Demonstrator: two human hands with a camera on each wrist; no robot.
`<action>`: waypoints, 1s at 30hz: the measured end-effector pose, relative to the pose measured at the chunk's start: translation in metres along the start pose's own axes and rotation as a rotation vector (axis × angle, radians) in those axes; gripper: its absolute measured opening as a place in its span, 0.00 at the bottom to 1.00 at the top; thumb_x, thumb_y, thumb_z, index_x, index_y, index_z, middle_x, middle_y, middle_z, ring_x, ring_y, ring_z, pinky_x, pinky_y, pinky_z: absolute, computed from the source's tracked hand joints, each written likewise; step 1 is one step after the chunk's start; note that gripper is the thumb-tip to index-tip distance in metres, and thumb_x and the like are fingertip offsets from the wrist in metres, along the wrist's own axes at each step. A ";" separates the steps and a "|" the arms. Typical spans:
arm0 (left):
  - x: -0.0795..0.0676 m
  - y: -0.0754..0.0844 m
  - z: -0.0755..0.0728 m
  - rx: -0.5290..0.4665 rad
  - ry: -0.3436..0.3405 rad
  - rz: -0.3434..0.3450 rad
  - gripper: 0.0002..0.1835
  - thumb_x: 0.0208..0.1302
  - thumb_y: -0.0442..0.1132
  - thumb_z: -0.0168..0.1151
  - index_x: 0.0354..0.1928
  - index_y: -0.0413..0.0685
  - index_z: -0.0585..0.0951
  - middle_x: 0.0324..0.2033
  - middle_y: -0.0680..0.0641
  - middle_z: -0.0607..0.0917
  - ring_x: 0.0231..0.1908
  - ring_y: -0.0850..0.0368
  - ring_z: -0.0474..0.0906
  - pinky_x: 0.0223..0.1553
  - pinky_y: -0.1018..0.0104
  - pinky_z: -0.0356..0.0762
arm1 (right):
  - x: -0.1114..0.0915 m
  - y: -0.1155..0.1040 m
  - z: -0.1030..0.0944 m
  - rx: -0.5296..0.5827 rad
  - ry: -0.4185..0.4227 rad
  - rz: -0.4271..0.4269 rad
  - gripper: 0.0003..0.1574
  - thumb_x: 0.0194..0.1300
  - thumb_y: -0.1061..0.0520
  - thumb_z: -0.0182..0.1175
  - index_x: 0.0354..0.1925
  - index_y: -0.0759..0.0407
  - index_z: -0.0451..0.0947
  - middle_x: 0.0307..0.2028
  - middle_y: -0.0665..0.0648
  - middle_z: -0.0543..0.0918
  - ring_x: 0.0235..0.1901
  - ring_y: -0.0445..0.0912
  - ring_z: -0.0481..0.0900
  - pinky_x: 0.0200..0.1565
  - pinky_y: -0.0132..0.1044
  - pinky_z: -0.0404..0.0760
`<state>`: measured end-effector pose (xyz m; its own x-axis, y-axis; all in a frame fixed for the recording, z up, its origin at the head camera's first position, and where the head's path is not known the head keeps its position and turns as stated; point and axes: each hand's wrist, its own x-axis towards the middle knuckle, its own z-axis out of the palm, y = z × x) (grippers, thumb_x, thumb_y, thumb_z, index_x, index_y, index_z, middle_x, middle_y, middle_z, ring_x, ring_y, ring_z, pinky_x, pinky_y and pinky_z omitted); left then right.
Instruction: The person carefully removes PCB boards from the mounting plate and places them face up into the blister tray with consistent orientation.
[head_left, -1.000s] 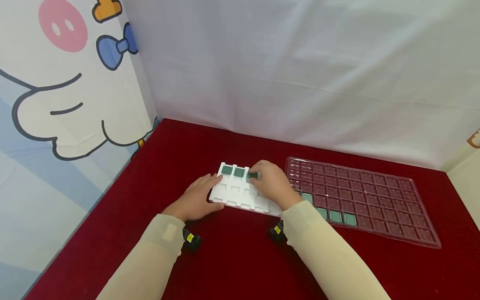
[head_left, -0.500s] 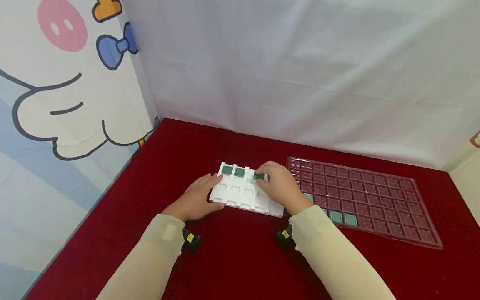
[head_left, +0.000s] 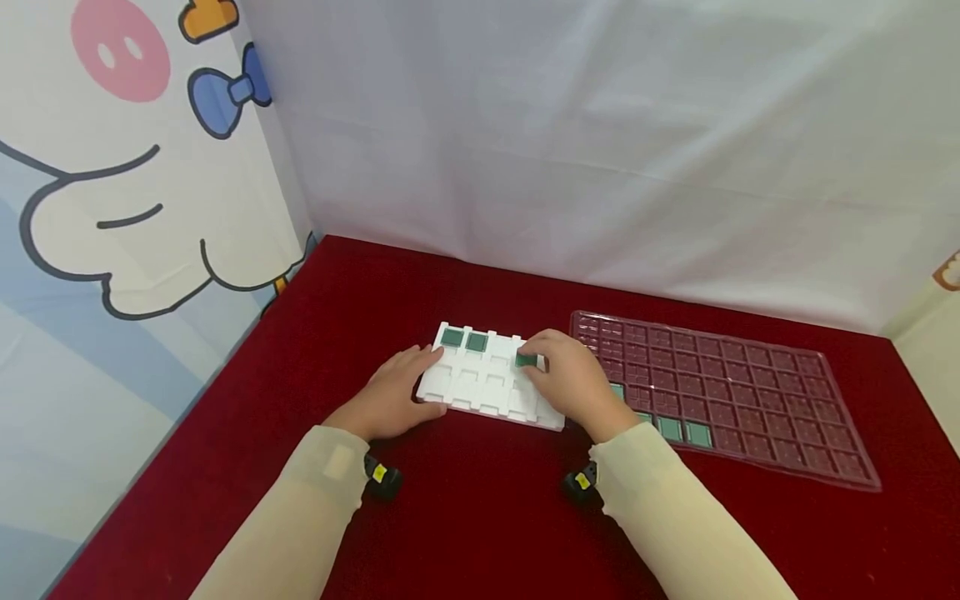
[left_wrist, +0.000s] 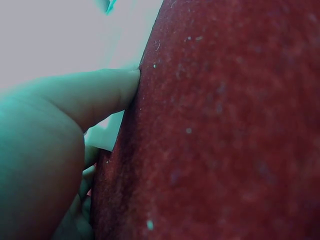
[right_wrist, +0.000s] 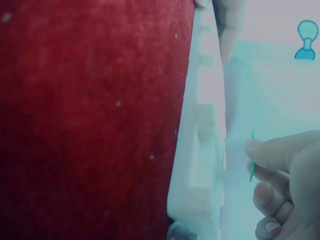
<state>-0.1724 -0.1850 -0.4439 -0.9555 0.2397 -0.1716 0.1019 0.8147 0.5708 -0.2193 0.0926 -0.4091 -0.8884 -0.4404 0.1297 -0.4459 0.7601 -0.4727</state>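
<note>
On the red cloth lies a white slotted tray point(head_left: 480, 379), with two green square chips point(head_left: 476, 342) set side by side in its far row. My left hand point(head_left: 390, 398) holds the tray's left end, thumb at the near edge and fingers along the side. In the left wrist view the thumb point(left_wrist: 107, 90) lies against the white edge. My right hand point(head_left: 570, 375) pinches another green square chip point(head_left: 526, 360) between thumb and fingertips, over the right part of the far row. The right wrist view shows that chip point(right_wrist: 252, 170) edge-on, raised above the tray surface.
To the right lies a clear plastic tray point(head_left: 750, 392) with many square pockets; several green chips point(head_left: 697, 434) sit along its near left side. A white curtain point(head_left: 600, 150) hangs behind the table, and a cartoon-printed sheet point(head_left: 150, 250) stands at the left.
My right hand has shifted right along the white tray's far row, carrying the pinched green chip away from the third slot. My left hand stays at the tray's left end.
</note>
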 end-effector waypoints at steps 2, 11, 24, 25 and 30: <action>0.000 -0.001 0.001 -0.002 0.002 -0.004 0.48 0.66 0.49 0.70 0.82 0.54 0.56 0.80 0.46 0.55 0.79 0.44 0.44 0.75 0.41 0.48 | -0.002 0.000 0.000 0.003 0.008 -0.003 0.16 0.69 0.59 0.67 0.54 0.59 0.87 0.54 0.55 0.84 0.49 0.50 0.81 0.55 0.48 0.79; 0.001 -0.001 0.002 0.004 0.003 0.006 0.48 0.66 0.49 0.70 0.82 0.53 0.56 0.80 0.45 0.55 0.79 0.43 0.44 0.75 0.41 0.49 | -0.016 0.005 -0.006 -0.008 0.013 0.013 0.16 0.68 0.59 0.68 0.53 0.60 0.87 0.55 0.57 0.84 0.49 0.52 0.82 0.54 0.50 0.80; -0.001 -0.001 0.001 -0.004 0.000 0.001 0.48 0.66 0.49 0.70 0.82 0.54 0.56 0.80 0.46 0.55 0.79 0.43 0.44 0.75 0.41 0.49 | -0.036 0.019 -0.014 0.001 0.063 0.006 0.16 0.67 0.61 0.70 0.53 0.60 0.87 0.54 0.57 0.84 0.47 0.52 0.82 0.49 0.50 0.81; -0.001 -0.001 0.001 -0.004 0.002 0.002 0.48 0.66 0.49 0.70 0.82 0.54 0.56 0.80 0.46 0.55 0.79 0.43 0.44 0.75 0.41 0.49 | -0.037 0.020 -0.015 0.006 0.065 0.010 0.16 0.67 0.61 0.70 0.53 0.60 0.87 0.54 0.56 0.84 0.45 0.50 0.82 0.47 0.49 0.82; 0.000 -0.001 0.003 -0.005 0.012 0.008 0.48 0.66 0.49 0.70 0.82 0.54 0.56 0.80 0.46 0.56 0.79 0.44 0.45 0.75 0.41 0.50 | -0.046 0.028 -0.019 0.017 0.075 0.024 0.16 0.68 0.60 0.69 0.53 0.60 0.87 0.55 0.56 0.83 0.39 0.47 0.80 0.42 0.46 0.81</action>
<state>-0.1722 -0.1844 -0.4467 -0.9579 0.2402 -0.1573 0.1085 0.8103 0.5759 -0.1928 0.1434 -0.4115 -0.9047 -0.3849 0.1829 -0.4232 0.7616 -0.4907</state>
